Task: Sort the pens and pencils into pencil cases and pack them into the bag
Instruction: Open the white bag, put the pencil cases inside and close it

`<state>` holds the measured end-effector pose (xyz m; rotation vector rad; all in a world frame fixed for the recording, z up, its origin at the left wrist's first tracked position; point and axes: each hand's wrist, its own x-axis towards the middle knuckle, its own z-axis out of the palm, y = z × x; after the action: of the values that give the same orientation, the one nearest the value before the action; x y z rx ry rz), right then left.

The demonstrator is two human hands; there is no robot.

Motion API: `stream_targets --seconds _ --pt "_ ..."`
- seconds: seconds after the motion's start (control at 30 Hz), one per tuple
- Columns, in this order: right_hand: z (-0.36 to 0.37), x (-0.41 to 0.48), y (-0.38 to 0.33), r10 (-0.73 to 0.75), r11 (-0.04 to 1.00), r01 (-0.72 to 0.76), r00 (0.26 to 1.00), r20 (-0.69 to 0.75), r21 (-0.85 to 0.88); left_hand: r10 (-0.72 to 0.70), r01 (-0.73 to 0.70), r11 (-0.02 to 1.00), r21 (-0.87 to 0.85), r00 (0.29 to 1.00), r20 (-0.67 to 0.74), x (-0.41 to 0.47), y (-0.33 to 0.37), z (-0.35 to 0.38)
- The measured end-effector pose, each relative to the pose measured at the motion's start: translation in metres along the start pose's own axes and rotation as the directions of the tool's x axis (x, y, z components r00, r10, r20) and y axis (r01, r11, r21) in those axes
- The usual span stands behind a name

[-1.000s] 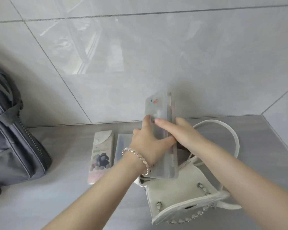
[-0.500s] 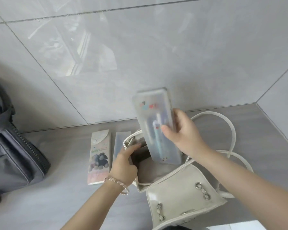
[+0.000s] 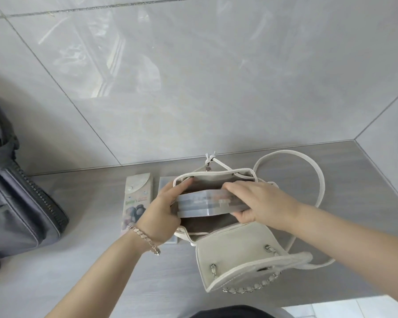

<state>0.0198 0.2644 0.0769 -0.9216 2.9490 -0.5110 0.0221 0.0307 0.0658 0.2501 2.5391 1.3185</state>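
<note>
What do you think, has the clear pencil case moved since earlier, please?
Yes. The clear pencil case came down from upright above the mouth of the white bag and now lies sideways in it.

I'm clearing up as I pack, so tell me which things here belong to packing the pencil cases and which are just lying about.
Part of the job: clear pencil case, gripped by left hand and right hand in the mouth of the white bag; printed pencil case and second clear case on the counter.
Lying about: grey backpack, untouched at the left.

Grey backpack (image 3: 21, 203) against tiled wall (image 3: 216, 76).
</note>
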Motion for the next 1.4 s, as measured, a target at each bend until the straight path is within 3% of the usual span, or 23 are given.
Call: stream_targets --seconds 0.07,0.13,0.27,0.37,0.57,0.63,0.7,0.77,0.8,0.9,1.03,1.3,1.4 --pt "-0.002 0.002 -0.002 0.078 0.993 -0.089 0.989 0.127 0.078 -0.03 0.03 1.0 0.001 0.999 0.022 0.002 -0.004 0.0" --pt "-0.005 0.005 -0.001 0.077 0.992 -0.09 0.987 0.144 0.085 -0.043 0.043 0.999 -0.009 0.998 0.042 0.007 -0.007 -0.001" --pt "-0.001 0.015 -0.002 0.043 0.998 -0.032 0.97 0.238 -0.048 -0.037 0.038 0.999 -0.012 0.997 0.067 0.011 0.002 -0.002" --pt "0.013 0.022 -0.01 -0.02 0.967 0.112 0.928 0.373 -0.227 -0.008 0.005 1.0 0.028 0.99 0.138 0.009 0.014 0.003" --pt "0.071 0.029 -0.037 0.229 0.904 0.03 0.807 0.544 -0.426 -0.045 0.042 0.999 0.027 0.992 0.116 -0.009 0.02 0.036" --pt "0.075 0.031 -0.043 0.235 0.93 -0.03 0.815 0.53 -0.368 -0.068 0.068 0.998 0.005 0.994 0.081 -0.011 0.013 0.039" --pt "0.062 0.032 -0.038 0.171 0.983 -0.101 0.799 0.576 -0.152 -0.08 0.081 0.997 -0.019 0.995 0.063 -0.011 0.006 0.039" --pt "0.048 0.028 -0.026 0.148 0.971 -0.234 0.744 0.651 0.047 -0.08 0.081 0.997 -0.002 0.994 0.072 -0.014 0.004 0.038" --pt "0.042 0.023 -0.018 0.181 0.96 -0.276 0.732 0.657 0.044 -0.072 0.072 0.997 0.005 0.995 0.071 -0.014 0.005 0.038" --pt "0.039 0.006 -0.004 0.381 0.922 -0.335 0.693 0.612 -0.195 -0.032 0.029 0.999 0.038 0.997 0.069 -0.019 0.007 0.039" --pt "0.052 0.002 -0.013 0.492 0.867 -0.32 0.671 0.555 -0.381 -0.028 0.025 0.998 0.056 0.998 0.051 -0.021 0.003 0.047" --pt "0.047 0.0 -0.029 0.574 0.815 -0.418 0.677 0.461 -0.401 -0.046 0.047 0.999 -0.015 0.998 0.046 -0.01 0.007 0.048" --pt "0.024 0.004 -0.05 0.436 0.9 -0.391 0.813 0.387 -0.193 -0.035 0.06 0.938 -0.342 0.996 0.08 -0.014 0.009 0.032"
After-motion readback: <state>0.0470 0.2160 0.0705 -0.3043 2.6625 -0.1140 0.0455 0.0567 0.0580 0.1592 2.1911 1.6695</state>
